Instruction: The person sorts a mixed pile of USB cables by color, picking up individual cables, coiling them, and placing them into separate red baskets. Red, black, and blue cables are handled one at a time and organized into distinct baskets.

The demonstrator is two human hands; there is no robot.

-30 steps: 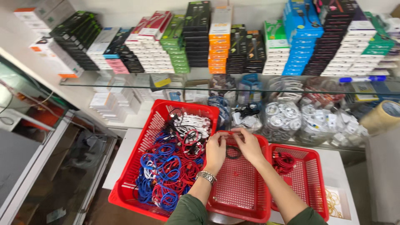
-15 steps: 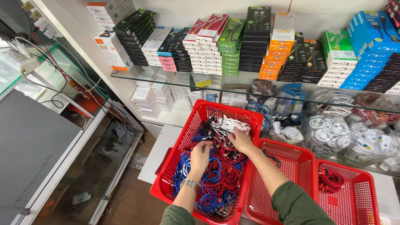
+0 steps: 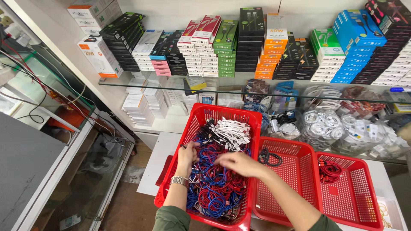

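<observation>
A large red basket [image 3: 193, 122] holds a heap of blue, red, black and white coiled cables [image 3: 214, 188]. My left hand [image 3: 186, 156] rests on the heap at its left side, fingers curled into the cables, a metal watch on the wrist. Reaching across the heap's middle is my right hand [image 3: 238, 163], fingers spread just above the red and blue cables. I cannot tell whether either hand grips a cable. A middle red basket [image 3: 299, 179] holds one black coiled cable [image 3: 269, 157]. The right red basket [image 3: 359, 192] holds red cables [image 3: 329, 170].
A glass shelf [image 3: 141, 85] above carries stacked boxes of many colours. Bags of white coiled cables [image 3: 325, 126] lie behind the baskets. A glass display counter [image 3: 51, 128] with loose wires stands at left. The baskets sit on a white table [image 3: 154, 167].
My hands left the middle basket and moved left into the big basket's cable heap. A black cable now lies in the middle basket. My view shifted left and closer.
</observation>
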